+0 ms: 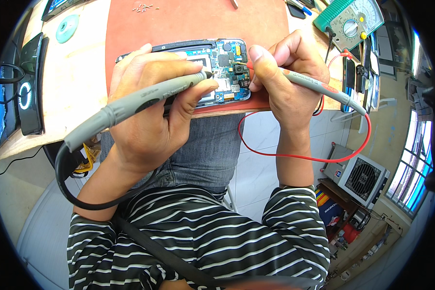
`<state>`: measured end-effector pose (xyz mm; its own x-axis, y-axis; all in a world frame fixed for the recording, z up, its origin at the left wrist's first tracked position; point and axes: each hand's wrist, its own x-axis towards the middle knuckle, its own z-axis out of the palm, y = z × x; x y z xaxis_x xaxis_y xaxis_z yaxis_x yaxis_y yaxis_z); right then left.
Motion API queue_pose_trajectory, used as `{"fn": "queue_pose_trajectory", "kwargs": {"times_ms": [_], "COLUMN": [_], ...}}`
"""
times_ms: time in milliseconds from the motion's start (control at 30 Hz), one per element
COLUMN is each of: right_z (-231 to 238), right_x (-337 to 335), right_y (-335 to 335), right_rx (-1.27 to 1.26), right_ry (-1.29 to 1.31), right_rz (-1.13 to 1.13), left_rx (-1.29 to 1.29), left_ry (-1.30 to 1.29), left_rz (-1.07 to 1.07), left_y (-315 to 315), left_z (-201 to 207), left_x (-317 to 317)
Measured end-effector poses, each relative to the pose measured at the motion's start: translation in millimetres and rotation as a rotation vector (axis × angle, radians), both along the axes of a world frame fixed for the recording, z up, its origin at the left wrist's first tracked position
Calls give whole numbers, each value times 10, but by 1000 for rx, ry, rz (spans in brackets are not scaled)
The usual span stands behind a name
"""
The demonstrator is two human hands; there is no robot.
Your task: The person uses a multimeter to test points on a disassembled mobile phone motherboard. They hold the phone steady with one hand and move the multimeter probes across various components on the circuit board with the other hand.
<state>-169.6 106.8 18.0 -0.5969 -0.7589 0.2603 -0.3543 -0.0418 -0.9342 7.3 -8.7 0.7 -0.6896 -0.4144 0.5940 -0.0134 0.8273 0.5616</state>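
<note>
Opened smartphone with bare blue circuit board [224, 60], between two busy hands

Nearest is the person's left grip [147, 108], a bare hand which is closed around a thick grey test probe with black cable [130, 104]. Its fingers lie over the left half of the phone. The black front end of this probe is directed to the right, above the board; whether its metal point makes contact, I cannot tell.

The right grip [291, 99] is pinching a slim grey and red test probe [319, 88], and its point reaches leftward over the right end of the board, beside a small square black camera part [239, 69]. A thin red lead [299, 155] hangs from this probe in a wide loop.

The phone lies with its long axis approximately from left to right. The exposed board is to the right of the left fingertips and to the left of the right grip. The left one is nearer, because it covers part of the phone.

Under the phone is a flat orange-red mat [193, 21], on a pale wooden surface [89, 29]. At its far side are small loose screws [142, 8], a round pale green dish [67, 29] and, to the right, a green and grey analogue meter [348, 28].

Farther in the room, on the right, stand a pale box-shaped fan unit [365, 178] and a barred window [406, 162].
</note>
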Motion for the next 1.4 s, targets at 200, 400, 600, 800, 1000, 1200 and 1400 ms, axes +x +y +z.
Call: {"fn": "queue_pose_trajectory", "kwargs": {"times_ms": [200, 400, 600, 800, 1000, 1200, 1400], "right_z": [1, 66, 224, 342, 445, 414, 448], "right_x": [8, -61, -666, -1013, -1046, -940, -1064], "right_y": [-7, 105, 243, 234, -300, -608, -389], "right_rx": [-8, -28, 182, 335, 442, 436, 525], "right_ry": [-31, -84, 839, 987, 1001, 964, 980], "right_rz": [0, -8, -80, 75, 7, 121, 122], "left_rx": [-19, -1, -7, -4, -41, 6, -12], "left_ry": [36, 79, 99, 86, 117, 91, 102], "left_rz": [24, 79, 76, 48, 86, 44, 35], "left_y": [-3, 22, 35, 45, 34, 36, 24], "left_z": [-33, -5, 41, -20, -45, -24, -64], "left_x": [-26, -63, -61, -17, -72, -32, -29]}}
